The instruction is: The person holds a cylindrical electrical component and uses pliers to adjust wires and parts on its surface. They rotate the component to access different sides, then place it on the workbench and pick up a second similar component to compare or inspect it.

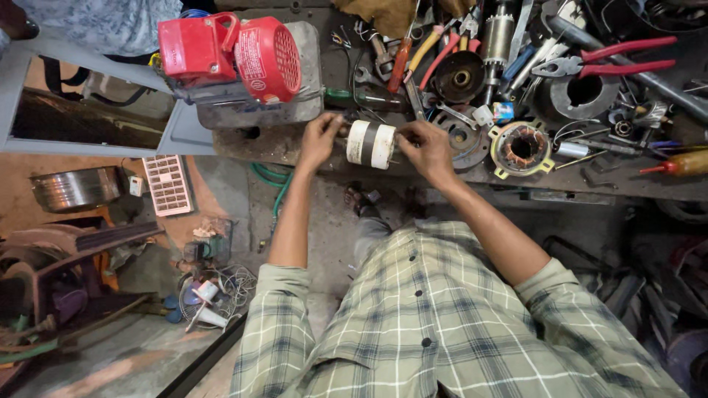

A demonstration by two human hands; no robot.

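Observation:
I hold a small cylindrical motor rotor [370, 144], wrapped in white bands with a dark band in the middle, at the front edge of the workbench [295, 147]. My left hand [318, 140] grips its left end by the shaft. My right hand [426, 147] closes on its right end, fingers pinched at the rim. Both forearms reach forward from plaid sleeves.
A red motor [232, 55] sits on a grey block at the bench's left. Red-handled pliers [605, 63], screwdrivers, a yellow-framed stator [522, 147] and several metal parts crowd the bench to the right. Below left lie a metal bowl [74, 188], a white grille and scrap.

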